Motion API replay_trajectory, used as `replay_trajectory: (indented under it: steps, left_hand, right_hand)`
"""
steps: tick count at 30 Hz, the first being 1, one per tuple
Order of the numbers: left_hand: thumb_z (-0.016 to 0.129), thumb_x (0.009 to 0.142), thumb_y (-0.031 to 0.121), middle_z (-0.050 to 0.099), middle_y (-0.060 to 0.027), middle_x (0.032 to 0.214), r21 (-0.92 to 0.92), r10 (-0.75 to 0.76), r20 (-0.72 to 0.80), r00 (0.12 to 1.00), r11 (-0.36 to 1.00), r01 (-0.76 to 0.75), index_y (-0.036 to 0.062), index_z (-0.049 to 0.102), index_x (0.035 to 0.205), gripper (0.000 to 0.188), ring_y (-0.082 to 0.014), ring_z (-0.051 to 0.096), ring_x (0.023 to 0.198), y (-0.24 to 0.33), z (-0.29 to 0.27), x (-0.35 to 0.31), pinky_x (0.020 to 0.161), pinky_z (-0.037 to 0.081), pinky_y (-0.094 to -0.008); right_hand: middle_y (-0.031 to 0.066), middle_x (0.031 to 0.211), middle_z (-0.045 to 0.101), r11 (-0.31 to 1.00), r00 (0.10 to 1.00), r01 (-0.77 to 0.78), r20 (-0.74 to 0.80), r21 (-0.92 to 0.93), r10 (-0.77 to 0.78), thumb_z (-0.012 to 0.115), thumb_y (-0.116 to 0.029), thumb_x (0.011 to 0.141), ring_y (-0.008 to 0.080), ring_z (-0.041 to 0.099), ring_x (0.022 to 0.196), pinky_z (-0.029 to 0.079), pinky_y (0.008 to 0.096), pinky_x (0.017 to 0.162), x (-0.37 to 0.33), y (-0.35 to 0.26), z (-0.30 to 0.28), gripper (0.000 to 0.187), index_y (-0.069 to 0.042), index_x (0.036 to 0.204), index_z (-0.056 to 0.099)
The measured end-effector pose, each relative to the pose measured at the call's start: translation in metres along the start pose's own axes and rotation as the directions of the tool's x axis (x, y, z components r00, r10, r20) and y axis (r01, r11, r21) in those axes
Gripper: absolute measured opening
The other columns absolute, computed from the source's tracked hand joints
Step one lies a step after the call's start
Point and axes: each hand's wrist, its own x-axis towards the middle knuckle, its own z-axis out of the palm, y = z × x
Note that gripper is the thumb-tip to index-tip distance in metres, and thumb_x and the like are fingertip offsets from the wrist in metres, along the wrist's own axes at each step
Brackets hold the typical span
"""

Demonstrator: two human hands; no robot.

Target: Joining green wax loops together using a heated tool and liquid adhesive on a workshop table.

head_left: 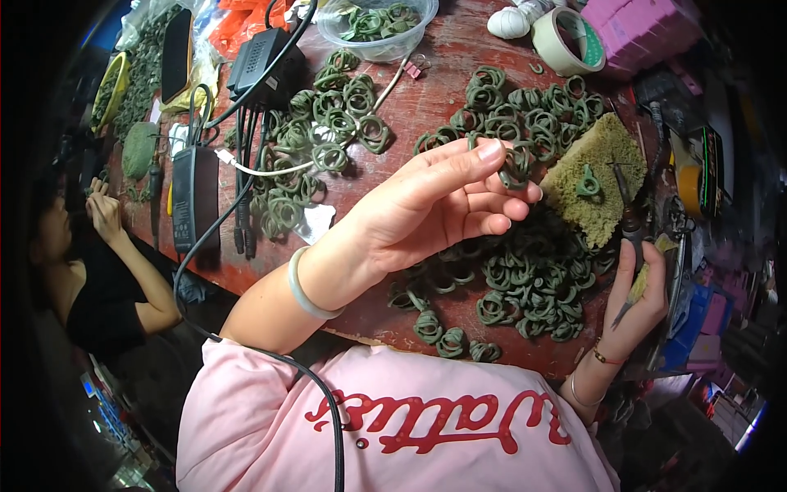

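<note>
My left hand is raised over the table, thumb and fingers closed on a dark green ring. To its right, my right hand grips a pen-like tool with a thin metal tip, resembling a soldering iron. The tip is over a yellowish, spongy block, where a small green ring piece rests. A second, yellowish pointed tool is also tucked in the right hand, pointing down; its kind is unclear. Heaps of green rings lie below and beyond my left hand.
More green rings lie left of centre beside a white cable. A black power adapter, clear plastic bowl, tape roll and pink block surround the work. Another person's hand shows at far left.
</note>
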Motion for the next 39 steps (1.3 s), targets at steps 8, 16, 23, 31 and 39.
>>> replay_trajectory:
  steps: [8, 16, 23, 31, 39]
  left_hand:
    - [0.058, 0.094, 0.024, 0.063, -0.0221, 0.107, 0.131, -0.054, 0.012, 0.998, 0.990, 0.052, 0.0038, 0.050, 0.122, 0.035, -0.0212, 0.066, 0.087, -0.005, 0.004, -0.001, 0.073, 0.054, -0.0290]
    - [0.061, 0.093, 0.022, 0.064, -0.0199, 0.105, 0.189, -0.050, 0.041, 0.998, 0.981, 0.041, 0.0043, 0.052, 0.120, 0.034, -0.0226, 0.067, 0.087, -0.007, 0.002, 0.000, 0.073, 0.055, -0.0295]
    - [0.065, 0.090, 0.019, 0.065, -0.0172, 0.105, 0.204, -0.039, 0.069, 0.997, 0.979, 0.024, 0.0044, 0.053, 0.119, 0.034, -0.0228, 0.067, 0.088, -0.006, 0.006, -0.001, 0.075, 0.056, -0.0301]
    - [0.067, 0.088, 0.017, 0.065, -0.0166, 0.106, 0.215, -0.043, 0.079, 0.996, 0.976, 0.025, 0.0048, 0.051, 0.120, 0.038, -0.0222, 0.067, 0.090, -0.004, 0.006, -0.003, 0.076, 0.056, -0.0301]
    - [0.051, 0.097, 0.034, 0.060, -0.0204, 0.112, 0.013, -0.055, 0.083, 0.995, 0.998, 0.054, 0.0033, 0.046, 0.127, 0.043, -0.0217, 0.065, 0.091, -0.002, 0.002, -0.002, 0.073, 0.056, -0.0283]
  right_hand:
    - [0.0094, 0.082, 0.067, 0.958, 0.999, -0.024, -0.021, 0.285, 0.032, 0.073, -0.021, 0.083, 0.0176, 0.063, 0.072, 0.049, 0.0285, 0.069, -0.016, -0.004, -0.004, 0.027, 0.002, 0.096, 0.064]
    - [0.0091, 0.078, 0.066, 0.944, 0.995, 0.089, 0.020, 0.317, -0.100, 0.075, -0.026, 0.081, 0.0209, 0.062, 0.067, 0.049, 0.0296, 0.065, -0.016, -0.015, -0.003, 0.031, 0.000, 0.093, 0.065]
    - [0.0080, 0.074, 0.064, 0.939, 0.981, 0.184, 0.013, 0.290, -0.196, 0.076, -0.031, 0.080, 0.0209, 0.061, 0.062, 0.048, 0.0299, 0.059, -0.013, -0.022, -0.005, 0.034, -0.001, 0.092, 0.065]
    - [0.0083, 0.074, 0.064, 0.931, 0.977, 0.197, 0.019, 0.307, -0.213, 0.076, -0.030, 0.080, 0.0216, 0.061, 0.062, 0.048, 0.0302, 0.059, -0.014, -0.023, -0.004, 0.034, -0.001, 0.092, 0.064]
    - [0.0094, 0.080, 0.066, 0.940, 0.992, 0.127, -0.019, 0.318, -0.127, 0.073, -0.024, 0.083, 0.0192, 0.063, 0.068, 0.050, 0.0293, 0.065, -0.016, -0.016, -0.005, 0.030, 0.002, 0.095, 0.064]
